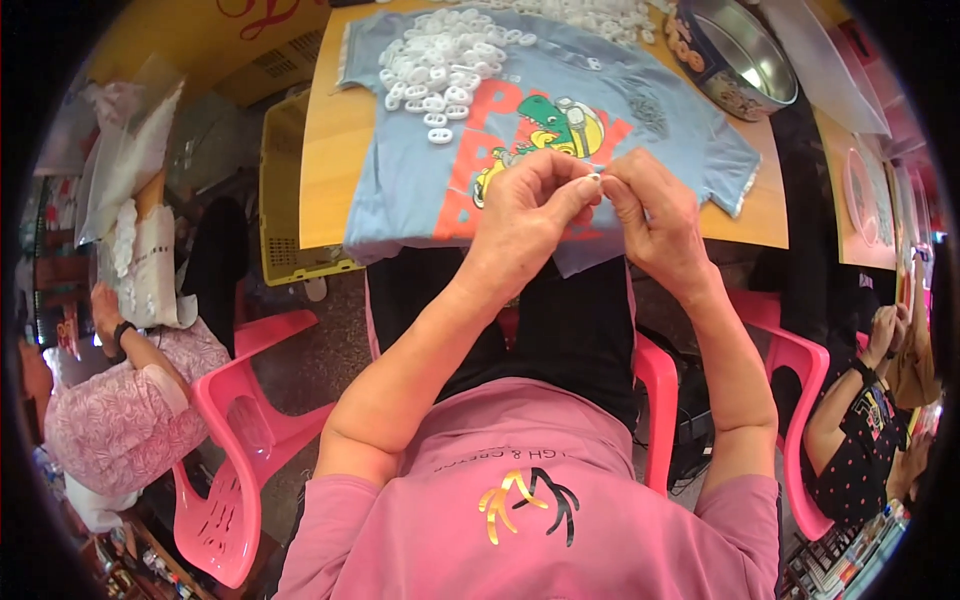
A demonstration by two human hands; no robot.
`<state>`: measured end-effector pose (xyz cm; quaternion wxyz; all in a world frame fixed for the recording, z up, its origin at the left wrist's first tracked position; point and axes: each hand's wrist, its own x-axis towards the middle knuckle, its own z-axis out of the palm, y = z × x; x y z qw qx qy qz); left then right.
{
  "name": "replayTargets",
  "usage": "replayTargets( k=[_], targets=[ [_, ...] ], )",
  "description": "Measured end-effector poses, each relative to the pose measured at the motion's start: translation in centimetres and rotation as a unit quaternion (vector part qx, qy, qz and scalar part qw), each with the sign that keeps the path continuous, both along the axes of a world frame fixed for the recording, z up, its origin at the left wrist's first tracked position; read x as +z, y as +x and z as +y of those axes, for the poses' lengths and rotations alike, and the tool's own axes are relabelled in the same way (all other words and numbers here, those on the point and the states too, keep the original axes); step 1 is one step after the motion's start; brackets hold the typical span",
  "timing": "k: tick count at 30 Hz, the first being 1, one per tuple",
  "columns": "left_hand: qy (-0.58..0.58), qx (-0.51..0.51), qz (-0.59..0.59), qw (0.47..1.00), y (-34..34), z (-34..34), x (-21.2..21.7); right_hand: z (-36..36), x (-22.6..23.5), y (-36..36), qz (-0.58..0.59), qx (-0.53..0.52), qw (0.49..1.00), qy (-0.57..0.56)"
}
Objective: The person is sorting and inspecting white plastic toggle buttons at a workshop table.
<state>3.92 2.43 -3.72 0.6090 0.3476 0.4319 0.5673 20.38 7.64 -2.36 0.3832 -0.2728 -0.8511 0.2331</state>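
My left hand [533, 212] and my right hand [655, 215] meet above the near edge of a blue T-shirt [400, 190] with a dinosaur print, spread over the table. Both are closed in a pinch, fingertips together on a small white piece [596, 178], mostly hidden by the fingers. On the shirt's far left lies a heap of white oval plastic pieces with holes [435, 65]; one lies loose at its near end. Toward the right of the shirt is a small pile of tiny grey metal parts [650, 114], too small to make out.
A round metal tin [745, 60] stands at the table's far right, and more white pieces [590, 18] lie along the far edge. A yellow crate [285, 200] is left of the wooden table [335, 150]. Pink chairs [235, 440] and other people sit on both sides.
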Motion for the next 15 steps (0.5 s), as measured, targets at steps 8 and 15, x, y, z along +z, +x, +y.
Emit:
replayTargets(
  k=[8, 15],
  targets=[
    [0.035, 0.008, 0.030, 0.999, 0.3, 0.0, -0.6, 0.0, -0.7, -0.7, 0.008, -0.017, 1.000, 0.012],
    [0.017, 0.025, -0.021, 0.999, -0.3, -1.1, 1.5, 1.5, 0.6, -0.7, 0.035, 0.013, 0.981, -0.189]
  ],
)
